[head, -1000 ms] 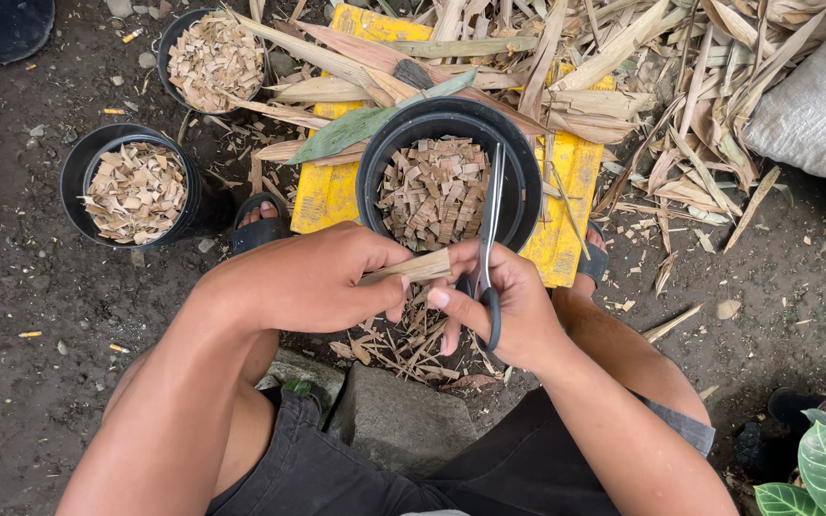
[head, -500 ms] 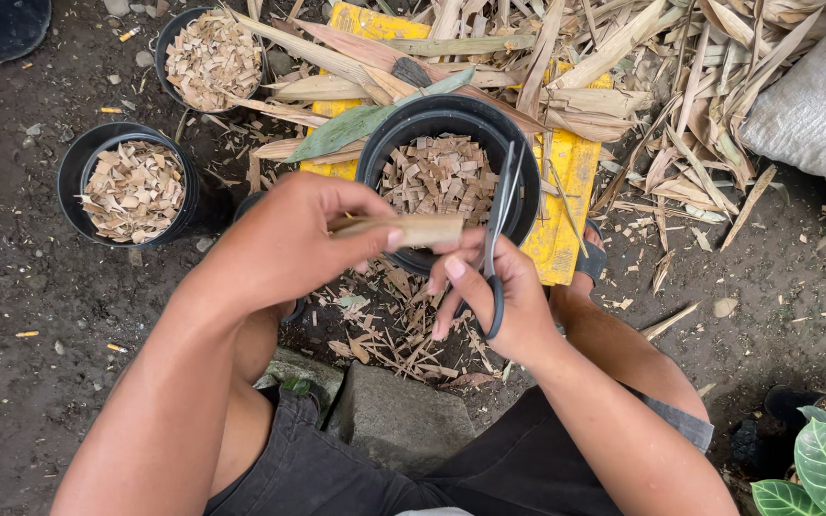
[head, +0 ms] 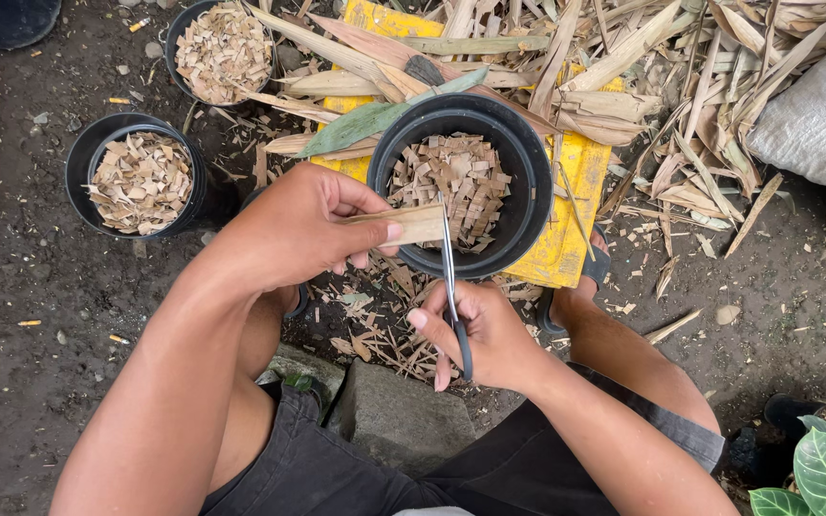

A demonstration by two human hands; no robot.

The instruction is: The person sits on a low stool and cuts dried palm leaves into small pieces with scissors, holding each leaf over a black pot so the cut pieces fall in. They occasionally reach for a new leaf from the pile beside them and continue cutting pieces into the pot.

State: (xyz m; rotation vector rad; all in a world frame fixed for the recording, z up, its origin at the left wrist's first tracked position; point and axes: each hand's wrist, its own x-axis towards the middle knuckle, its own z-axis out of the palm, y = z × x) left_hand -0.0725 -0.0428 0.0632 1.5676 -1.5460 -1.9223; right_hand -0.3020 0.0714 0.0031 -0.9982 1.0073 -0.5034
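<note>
Pinched between thumb and fingers of the left hand [head: 298, 229], a dry tan leaf strip [head: 411, 224] is held level over the near rim of a black pot [head: 528, 191]; its free end meets the blades of the scissors [head: 449, 277]; the right hand [head: 480, 334] is closed through the scissor handles, blades pointing away from the body and nearly together around the strip's end, though whether they are fully closed cannot be told; the pot is filled with cut leaf chips [head: 451, 182] and stands on a yellow board [head: 566, 229] on the dirt ground [head: 50, 382]; two smaller black pots [head: 141, 182] [head: 222, 48] of chips stand off to the left; dry leaves [head: 642, 76] are heaped across the far edge of the board; a grey sack [head: 824, 124] lies at the right; a stone block [head: 399, 420] sits between the knees.
</note>
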